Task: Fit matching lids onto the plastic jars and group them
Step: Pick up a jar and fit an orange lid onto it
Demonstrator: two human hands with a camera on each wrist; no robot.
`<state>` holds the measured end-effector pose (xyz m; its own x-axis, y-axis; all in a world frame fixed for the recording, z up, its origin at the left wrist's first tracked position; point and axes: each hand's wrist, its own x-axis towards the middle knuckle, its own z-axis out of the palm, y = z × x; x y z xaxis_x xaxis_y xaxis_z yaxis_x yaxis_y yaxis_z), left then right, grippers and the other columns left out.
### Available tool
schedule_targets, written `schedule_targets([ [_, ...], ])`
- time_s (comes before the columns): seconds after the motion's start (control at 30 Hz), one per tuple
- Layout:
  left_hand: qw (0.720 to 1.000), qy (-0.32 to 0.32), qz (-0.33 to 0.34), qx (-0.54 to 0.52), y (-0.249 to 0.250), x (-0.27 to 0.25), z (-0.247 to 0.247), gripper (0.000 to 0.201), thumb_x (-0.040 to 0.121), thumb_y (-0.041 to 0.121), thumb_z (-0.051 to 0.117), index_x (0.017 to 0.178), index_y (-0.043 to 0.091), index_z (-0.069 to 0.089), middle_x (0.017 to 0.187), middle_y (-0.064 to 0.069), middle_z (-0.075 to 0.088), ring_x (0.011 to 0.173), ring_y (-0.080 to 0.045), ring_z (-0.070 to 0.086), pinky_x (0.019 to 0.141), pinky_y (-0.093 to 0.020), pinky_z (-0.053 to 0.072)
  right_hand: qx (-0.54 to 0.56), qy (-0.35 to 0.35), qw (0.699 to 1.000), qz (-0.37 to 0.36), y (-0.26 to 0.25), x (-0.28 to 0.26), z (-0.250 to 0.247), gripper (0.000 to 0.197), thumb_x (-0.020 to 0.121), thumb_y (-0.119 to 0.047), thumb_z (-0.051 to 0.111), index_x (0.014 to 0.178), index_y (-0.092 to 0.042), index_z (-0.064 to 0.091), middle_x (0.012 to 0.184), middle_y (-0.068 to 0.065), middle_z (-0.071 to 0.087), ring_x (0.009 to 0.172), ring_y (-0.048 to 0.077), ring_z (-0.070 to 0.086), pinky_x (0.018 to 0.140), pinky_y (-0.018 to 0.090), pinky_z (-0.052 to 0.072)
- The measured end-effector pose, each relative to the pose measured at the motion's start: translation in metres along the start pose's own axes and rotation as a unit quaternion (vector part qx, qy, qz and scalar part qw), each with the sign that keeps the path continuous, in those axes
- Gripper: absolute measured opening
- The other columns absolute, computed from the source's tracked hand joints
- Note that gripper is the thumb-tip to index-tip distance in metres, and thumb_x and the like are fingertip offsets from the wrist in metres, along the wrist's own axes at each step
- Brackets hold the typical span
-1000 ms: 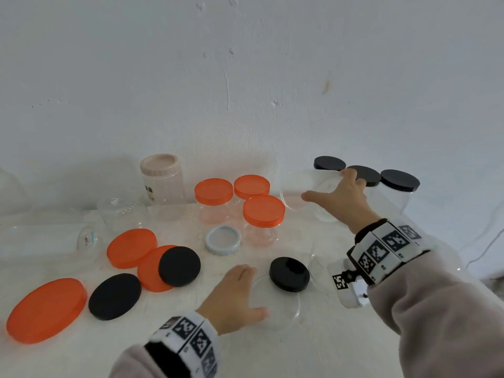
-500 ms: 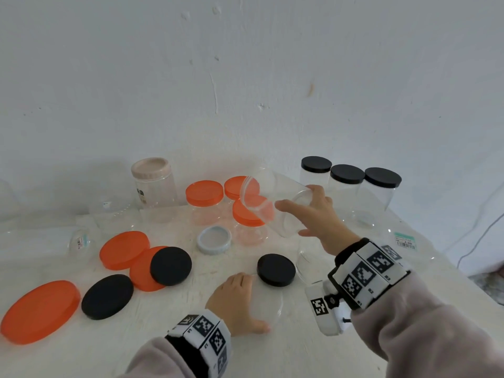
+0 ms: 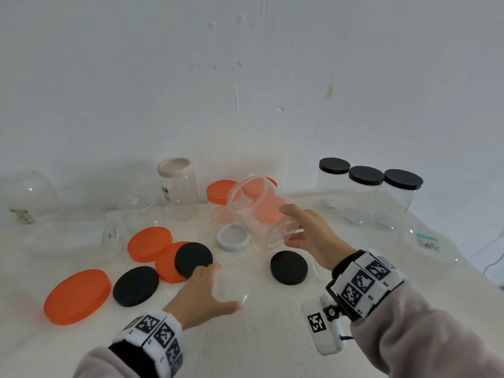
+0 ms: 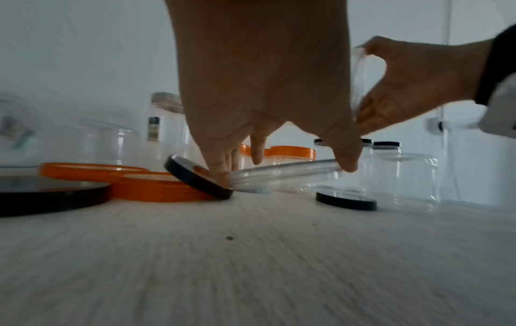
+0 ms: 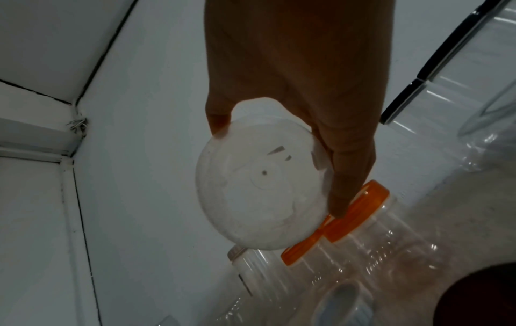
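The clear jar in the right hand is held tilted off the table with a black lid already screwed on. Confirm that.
Not quite. The clear jar is held tilted off the table by the right hand, but its mouth is open, with no lid on it. The head view shows the bare rim; a loose black lid lies flat on the table below it.

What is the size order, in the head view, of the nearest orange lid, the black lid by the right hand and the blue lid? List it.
1. orange lid
2. black lid
3. blue lid, though it lies farther back, which shrinks it somewhat.
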<state>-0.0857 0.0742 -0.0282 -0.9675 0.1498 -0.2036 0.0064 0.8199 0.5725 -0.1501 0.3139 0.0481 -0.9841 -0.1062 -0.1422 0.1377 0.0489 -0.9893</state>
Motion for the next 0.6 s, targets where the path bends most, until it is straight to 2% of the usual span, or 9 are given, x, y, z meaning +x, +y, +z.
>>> schedule_targets([
  [0.07, 0.999, 0.018, -0.002, -0.038, -0.009, -0.004, -0.012, 0.095, 0.066, 0.067, 0.069, 0.142, 0.026, 0.03, 0.134, 0.007, 0.037, 0.108, -0.003, 0.042, 0.077, -0.014, 0.041, 0.012, -0.022, 0.999, 0.03, 0.002, -0.001, 0.004, 0.066, 0.063, -0.049, 0.073, 0.11, -0.004, 0.062, 0.095, 0.009, 0.066, 0.084, 0.022, 0.064, 0.071, 0.032, 0.051],
  [0.13, 0.996, 0.044, 0.007, -0.072, -0.018, -0.007, -0.024, 0.068, 0.067, 0.066, 0.069, 0.12, 0.029, 0.049, 0.113, 0.012, 0.053, 0.09, 0.0, 0.052, 0.073, -0.014, 0.044, 0.022, -0.054, 0.997, 0.054, 0.004, -0.003, 0.008, 0.063, 0.061, -0.045, 0.08, 0.109, -0.009, 0.065, 0.095, 0.008, 0.068, 0.086, 0.022, 0.064, 0.074, 0.033, 0.053],
  [0.2, 0.993, 0.066, -0.011, -0.101, -0.024, -0.01, -0.037, 0.049, 0.067, 0.069, 0.066, 0.101, 0.04, 0.045, 0.096, 0.017, 0.054, 0.078, 0.0, 0.056, 0.061, -0.012, 0.046, 0.028, -0.074, 0.994, 0.079, 0.007, -0.006, 0.012, 0.062, 0.057, -0.043, 0.082, 0.108, -0.011, 0.066, 0.095, 0.008, 0.068, 0.09, 0.023, 0.064, 0.079, 0.034, 0.054],
  [0.27, 0.986, 0.084, -0.035, -0.14, -0.029, -0.013, -0.049, 0.058, 0.061, 0.073, 0.06, 0.104, 0.042, 0.036, 0.096, 0.025, 0.047, 0.082, 0.005, 0.051, 0.06, -0.011, 0.039, 0.033, -0.082, 0.991, 0.1, 0.011, -0.006, 0.016, 0.063, 0.055, -0.039, 0.086, 0.108, -0.012, 0.065, 0.105, 0.012, 0.065, 0.098, 0.026, 0.062, 0.084, 0.037, 0.054],
  [0.33, 0.976, 0.104, -0.053, -0.184, -0.037, -0.013, -0.058, 0.071, 0.059, 0.074, 0.057, 0.116, 0.039, 0.035, 0.099, 0.028, 0.044, 0.09, 0.005, 0.048, 0.07, -0.015, 0.037, 0.035, -0.093, 0.989, 0.113, 0.016, -0.007, 0.02, 0.062, 0.056, -0.041, 0.082, 0.109, -0.013, 0.065, 0.115, 0.021, 0.063, 0.104, 0.028, 0.061, 0.094, 0.04, 0.052],
  [0.4, 0.967, 0.121, -0.068, -0.214, -0.043, -0.013, -0.066, 0.073, 0.06, 0.074, 0.057, 0.119, 0.037, 0.037, 0.103, 0.029, 0.043, 0.1, -0.001, 0.047, 0.081, -0.022, 0.036, 0.019, -0.098, 0.989, 0.11, 0.022, -0.007, 0.025, 0.062, 0.058, -0.046, 0.08, 0.109, -0.015, 0.065, 0.123, 0.025, 0.06, 0.104, 0.025, 0.06, 0.101, 0.041, 0.047],
  [0.47, 0.962, 0.128, -0.071, -0.231, -0.047, -0.015, -0.074, 0.062, 0.063, 0.079, 0.055, 0.109, 0.04, 0.043, 0.098, 0.029, 0.047, 0.095, 0.003, 0.05, 0.083, -0.024, 0.037, -0.017, -0.102, 0.99, 0.099, 0.028, -0.007, 0.03, 0.077, 0.05, -0.053, 0.079, 0.115, -0.015, 0.063, 0.124, 0.018, 0.062, 0.112, 0.023, 0.059, 0.102, 0.039, 0.046],
  [0.53, 0.96, 0.135, -0.061, -0.236, -0.044, -0.019, -0.081, 0.047, 0.064, 0.085, 0.052, 0.085, 0.043, 0.047, 0.079, 0.026, 0.051, 0.073, 0.011, 0.051, 0.072, -0.017, 0.039, -0.055, -0.113, 0.987, 0.095, 0.034, -0.005, 0.035, 0.087, 0.046, -0.054, 0.08, 0.118, -0.01, 0.059, 0.126, 0.015, 0.059, 0.116, 0.027, 0.056, 0.104, 0.038, 0.044],
  [0.6, 0.958, 0.138, -0.062, -0.245, -0.039, -0.023, -0.088, 0.043, 0.066, 0.083, 0.053, 0.077, 0.041, 0.051, 0.081, 0.023, 0.058, 0.076, 0.01, 0.054, 0.07, -0.016, 0.038, -0.101, -0.116, 0.984, 0.093, 0.039, -0.004, 0.039, 0.085, 0.043, -0.053, 0.081, 0.11, -0.007, 0.055, 0.113, 0.01, 0.059, 0.104, 0.022, 0.057, 0.099, 0.037, 0.046],
])
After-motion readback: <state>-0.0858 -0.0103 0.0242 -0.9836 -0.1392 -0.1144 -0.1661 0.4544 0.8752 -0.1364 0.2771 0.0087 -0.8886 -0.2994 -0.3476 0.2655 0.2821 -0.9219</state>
